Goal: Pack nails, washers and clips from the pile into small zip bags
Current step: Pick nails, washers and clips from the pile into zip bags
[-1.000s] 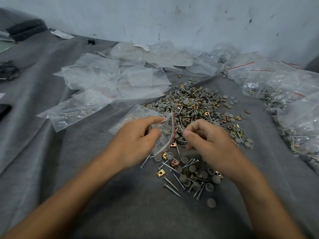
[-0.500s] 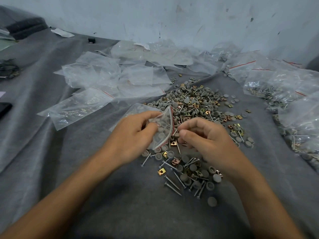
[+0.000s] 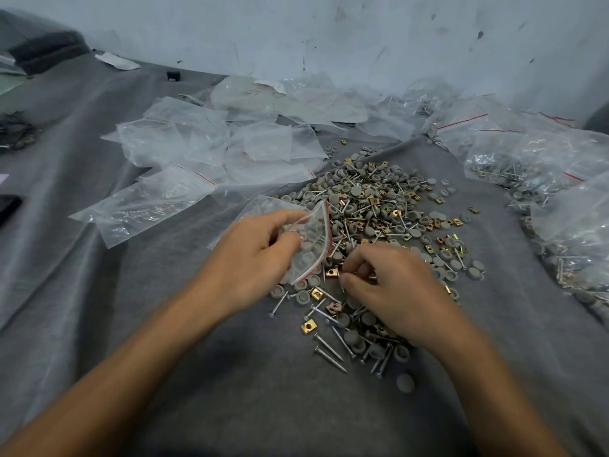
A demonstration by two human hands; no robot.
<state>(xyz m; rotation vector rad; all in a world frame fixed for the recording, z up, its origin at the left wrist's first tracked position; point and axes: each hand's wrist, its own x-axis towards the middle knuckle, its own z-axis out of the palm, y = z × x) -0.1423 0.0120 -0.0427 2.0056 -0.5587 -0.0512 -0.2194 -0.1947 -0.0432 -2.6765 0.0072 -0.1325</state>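
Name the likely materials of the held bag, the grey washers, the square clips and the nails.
Bag: thin clear plastic, glossy, crinkled, red zip strip. Washers: matte grey, probably plastic or rubber. Clips: brassy-yellow plated metal, shiny. Nails: bright silvery steel, likely.

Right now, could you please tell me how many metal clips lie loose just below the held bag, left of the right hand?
4 clips: one at the bag's lower corner, one below that, one beside the right hand, one nearest the camera. The hand may hide more.
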